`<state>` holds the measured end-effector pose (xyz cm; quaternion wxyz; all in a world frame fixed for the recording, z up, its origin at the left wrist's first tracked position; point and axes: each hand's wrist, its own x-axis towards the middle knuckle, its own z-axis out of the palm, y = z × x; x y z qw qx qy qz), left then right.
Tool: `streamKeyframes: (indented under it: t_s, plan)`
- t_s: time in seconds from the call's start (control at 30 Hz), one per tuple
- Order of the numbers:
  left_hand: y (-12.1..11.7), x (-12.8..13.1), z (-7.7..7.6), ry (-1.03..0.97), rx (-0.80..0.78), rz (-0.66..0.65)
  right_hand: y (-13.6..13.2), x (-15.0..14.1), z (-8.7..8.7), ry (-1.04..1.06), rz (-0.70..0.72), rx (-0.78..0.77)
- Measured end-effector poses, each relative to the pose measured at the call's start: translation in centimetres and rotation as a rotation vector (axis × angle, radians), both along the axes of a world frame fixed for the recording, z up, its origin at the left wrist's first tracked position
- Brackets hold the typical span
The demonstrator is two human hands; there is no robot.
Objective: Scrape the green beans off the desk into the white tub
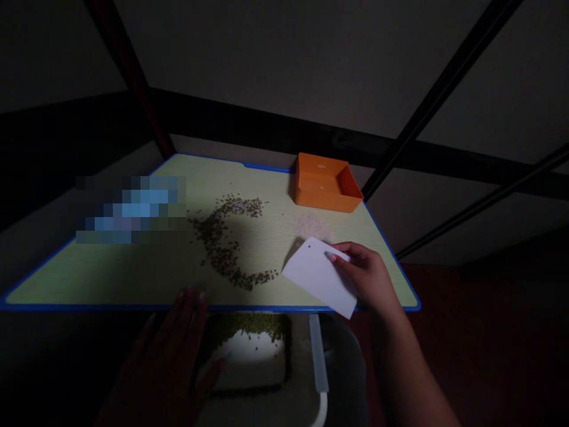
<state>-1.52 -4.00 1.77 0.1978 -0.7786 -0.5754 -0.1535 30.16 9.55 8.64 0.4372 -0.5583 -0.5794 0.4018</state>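
The right hand [368, 276] pinches a white scraper card [320, 276] at lower right of the tabletop [89, 279]; the left hand [171, 350], fingers spread, steadies a tray [249, 350] below its near edge. Sweeping the scattered green beans [224, 246] at frame centre calls for a flat, low card edge drawn toward the tray, which sits well apart from the orange box [326, 182].

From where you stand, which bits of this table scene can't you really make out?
Head view, the only one:
- Pixelated patch hides part of the table.
- Left hand is in deep shadow; its grip on the container is unclear.
- Pale pile near the orange box is too faint to identify.
- Right hand covers part of the white scraper.
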Motion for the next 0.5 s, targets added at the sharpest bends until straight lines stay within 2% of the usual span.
streamKeyframes:
  t_s: [0.33,0.5]
  plan:
    - [0.1,-0.4,-0.6,-0.039,0.019,-0.024,-0.4,0.7,-0.1,0.053,-0.058,-0.034]
    - [-0.1,-0.2,-0.6,-0.069,0.011,0.001,-0.2,1.4,-1.3,0.242,-0.094,-0.077]
